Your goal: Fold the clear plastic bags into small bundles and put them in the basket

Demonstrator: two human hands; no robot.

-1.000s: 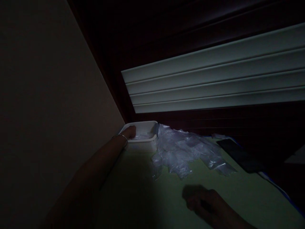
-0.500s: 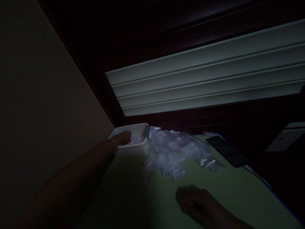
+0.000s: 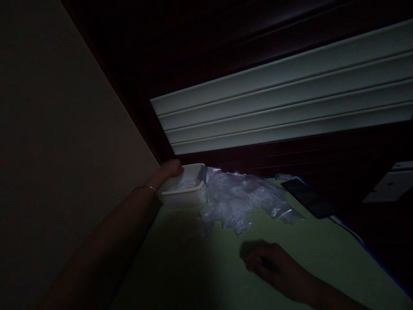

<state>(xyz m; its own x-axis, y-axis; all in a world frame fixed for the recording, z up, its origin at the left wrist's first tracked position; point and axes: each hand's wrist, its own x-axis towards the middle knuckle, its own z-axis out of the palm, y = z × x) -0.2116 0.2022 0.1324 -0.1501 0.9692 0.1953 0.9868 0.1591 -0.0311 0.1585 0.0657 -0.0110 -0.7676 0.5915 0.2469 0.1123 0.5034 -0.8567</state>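
A white plastic tub [image 3: 182,199] stands at the far left corner of the table, with clear plastic [image 3: 190,184] inside it. My left hand [image 3: 173,168], a thin bracelet on its wrist, is at the tub's back left rim. Its fingers curl downward; whether they grip the rim or something else is hidden. Right of the tub spreads a heap of clear plastic bags [image 3: 238,196]. Nearer to me, my right hand [image 3: 274,267] is loosely closed low over the table, apart from the bags, with nothing visible in it.
The bags lie on a pale green table top [image 3: 309,254] with a blue edge. A dark phone [image 3: 308,198] rests at the right edge, beside a white cable [image 3: 348,230]. Behind rises a dark wood panel with pale slats [image 3: 274,103]; a wall [image 3: 80,142] bounds the left.
My left hand has risen out of the tub to its back left rim. My right hand has stayed nearly in place. The whole view has shifted slightly.
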